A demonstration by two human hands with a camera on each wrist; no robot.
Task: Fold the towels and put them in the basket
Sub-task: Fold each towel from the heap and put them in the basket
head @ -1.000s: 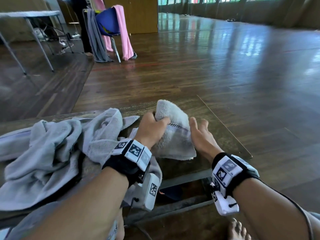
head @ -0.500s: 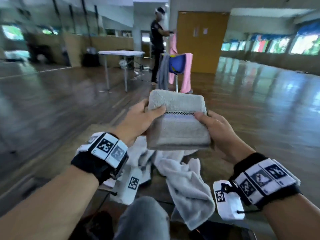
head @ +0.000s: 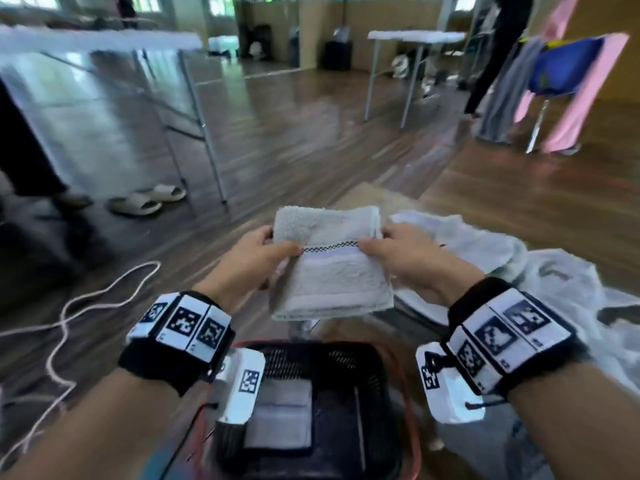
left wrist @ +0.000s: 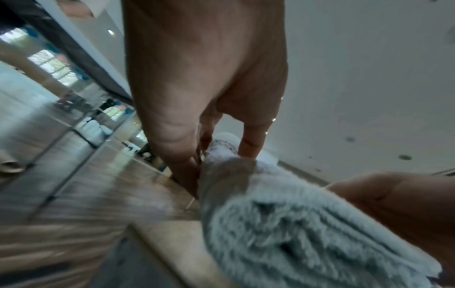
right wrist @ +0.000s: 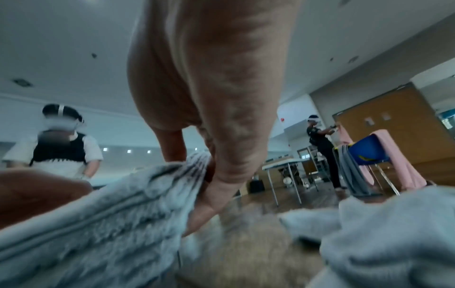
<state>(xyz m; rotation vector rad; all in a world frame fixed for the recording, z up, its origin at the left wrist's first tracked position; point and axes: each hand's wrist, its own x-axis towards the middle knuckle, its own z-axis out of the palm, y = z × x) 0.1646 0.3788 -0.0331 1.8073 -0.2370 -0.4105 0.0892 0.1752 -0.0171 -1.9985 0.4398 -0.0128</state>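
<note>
A folded light-grey towel [head: 332,268] with a checked band hangs in the air between both hands, above and just beyond the black mesh basket [head: 367,368]. My left hand [head: 266,252] pinches its left edge, thumb on top. My right hand [head: 384,244] pinches the right edge the same way. One folded towel [head: 280,420] lies inside the basket at its left side. The left wrist view shows the left hand [left wrist: 211,155] with the towel's edge [left wrist: 283,230] between thumb and fingers. In the right wrist view the right hand [right wrist: 209,175] clamps the towel's [right wrist: 110,214] layered edge.
Unfolded grey towels [head: 519,271] lie heaped on the floor to the right. A white cable [head: 86,306] loops across the floor at left, with sandals [head: 145,200] and folding-table legs [head: 204,133] beyond. A chair draped with cloths [head: 561,81] stands far right. Other people stand at the tables.
Both hands lifted the folded towel off the mat and carried it leftward. The head turned with it, so the basket now lies beneath the towel and the loose towels lie at right.
</note>
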